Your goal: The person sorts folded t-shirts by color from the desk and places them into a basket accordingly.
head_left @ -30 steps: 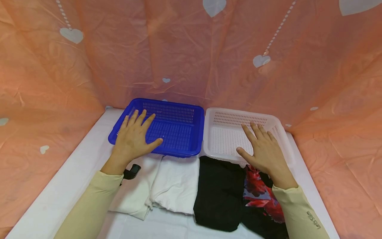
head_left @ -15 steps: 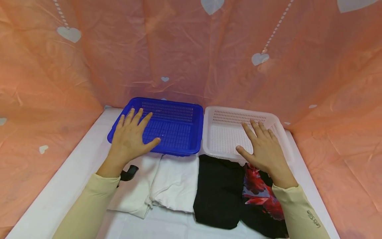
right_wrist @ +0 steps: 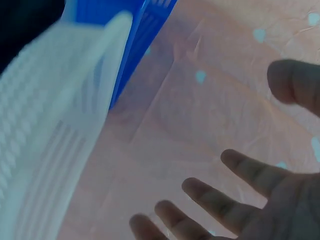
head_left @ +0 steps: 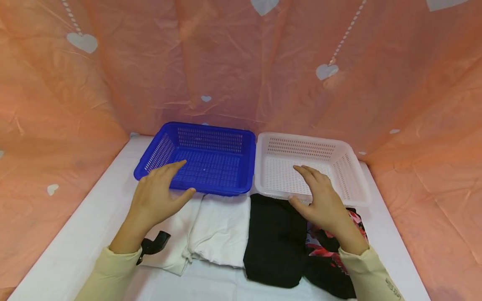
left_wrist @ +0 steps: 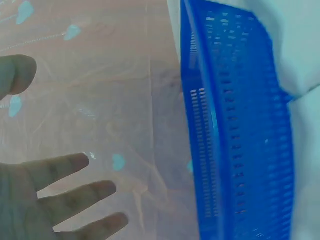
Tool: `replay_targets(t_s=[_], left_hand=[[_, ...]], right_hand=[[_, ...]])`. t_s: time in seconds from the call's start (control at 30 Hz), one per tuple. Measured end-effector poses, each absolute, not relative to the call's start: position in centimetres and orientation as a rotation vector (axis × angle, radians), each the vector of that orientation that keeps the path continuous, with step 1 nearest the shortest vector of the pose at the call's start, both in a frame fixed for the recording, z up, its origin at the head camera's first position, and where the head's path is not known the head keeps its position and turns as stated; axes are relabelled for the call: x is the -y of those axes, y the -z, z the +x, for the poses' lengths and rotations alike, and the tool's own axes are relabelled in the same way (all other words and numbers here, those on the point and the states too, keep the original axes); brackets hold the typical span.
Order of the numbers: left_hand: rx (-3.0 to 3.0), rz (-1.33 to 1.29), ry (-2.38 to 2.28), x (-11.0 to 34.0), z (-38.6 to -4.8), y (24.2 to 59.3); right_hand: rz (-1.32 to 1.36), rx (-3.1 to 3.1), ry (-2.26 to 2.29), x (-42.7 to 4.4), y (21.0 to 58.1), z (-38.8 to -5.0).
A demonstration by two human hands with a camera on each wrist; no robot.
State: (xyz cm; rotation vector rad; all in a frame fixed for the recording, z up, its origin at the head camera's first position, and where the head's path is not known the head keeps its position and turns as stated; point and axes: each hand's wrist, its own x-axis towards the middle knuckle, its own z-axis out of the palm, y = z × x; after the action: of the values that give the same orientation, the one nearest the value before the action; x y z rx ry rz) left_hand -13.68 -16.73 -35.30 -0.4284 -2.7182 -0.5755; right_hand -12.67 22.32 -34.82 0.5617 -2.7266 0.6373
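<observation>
My left hand (head_left: 156, 200) hovers over the near left corner of a blue plastic basket (head_left: 248, 167), fingers loosely extended and thumb apart, holding nothing. In the left wrist view the basket's slotted wall (left_wrist: 250, 125) stands to the right of the spread fingers (left_wrist: 80, 197). My right hand (head_left: 324, 200) is above the front edge of a white plastic basket (head_left: 359, 179), also holding nothing. Its fingers (right_wrist: 220, 210) are spread in the right wrist view. Below the baskets lie folded cloths: an off-white one (head_left: 177, 246), a white one (head_left: 222, 234), a black one (head_left: 276, 242) and a black one with red flowers (head_left: 327, 271), partly hidden by my right arm.
The baskets stand side by side at the back of a white-covered table (head_left: 211, 286). Orange curtains (head_left: 226, 62) with pale hearts enclose the back and both sides. A black strap mount (head_left: 155, 243) sits at my left wrist.
Both hands have drawn back toward me and tilted, with their fingers less spread than before. The baskets and cloths stay in place; the head view has shifted slightly.
</observation>
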Motion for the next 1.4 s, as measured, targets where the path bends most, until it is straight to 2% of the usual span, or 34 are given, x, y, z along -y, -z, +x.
replay_targets(t_s=[0.43,0.7,1.07,1.4], left_hand=[[3.028,-0.318,1.026,15.7,-11.8,39.2],[3.07,-0.255,1.352,15.0,-11.2,41.6],[3.058,-0.213,1.415,14.3,-11.0,43.3],[3.129,-0.21,1.285,14.4,-11.0,44.4]], right_hand=[[0.634,2.77,-0.877,-16.9,39.1,-10.6],[0.623,2.853,-1.181,-13.9,41.9,-10.3],[0.552,2.977,-1.285,-12.2,44.0,-10.9],[0.524,3.052,-1.121,-12.0,45.1,-11.1]])
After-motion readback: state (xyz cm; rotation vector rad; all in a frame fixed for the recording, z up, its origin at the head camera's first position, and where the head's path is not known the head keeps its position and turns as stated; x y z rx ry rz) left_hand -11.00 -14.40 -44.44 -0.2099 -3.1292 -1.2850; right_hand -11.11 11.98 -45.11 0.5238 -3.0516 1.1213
